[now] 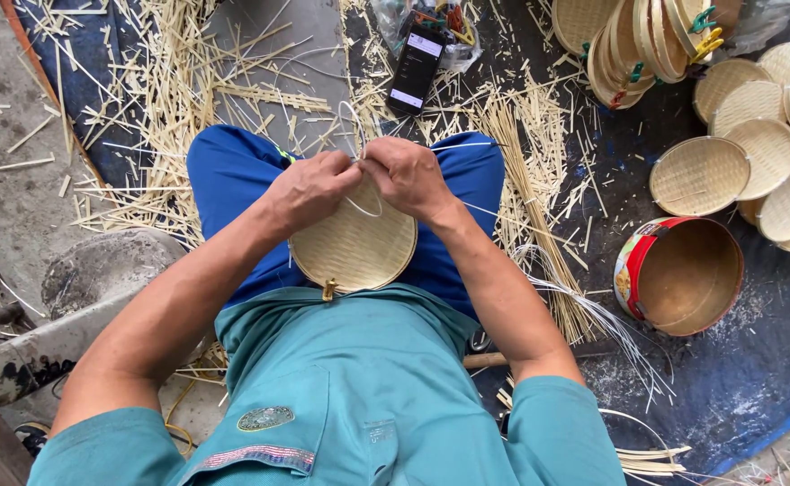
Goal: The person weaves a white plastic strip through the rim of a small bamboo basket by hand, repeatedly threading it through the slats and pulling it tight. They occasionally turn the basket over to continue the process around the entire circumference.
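Note:
A small round woven bamboo tray (354, 247) rests on my lap, over blue trousers. My left hand (312, 187) and my right hand (406, 175) both grip its far rim, fingertips meeting at the top edge. A thin pale binding strand (356, 121) loops up from between my fingers and curves across the tray. A small yellow clip (329, 289) is clamped on the near rim of the tray, close to my teal shirt.
Finished woven trays (699, 175) lie stacked at the right, more clipped ones (633, 40) at the top. An empty round tin (680, 274) lies on its side. A phone (415, 67) sits ahead. Bamboo strips (539, 198) and scraps litter the blue tarp (755, 360).

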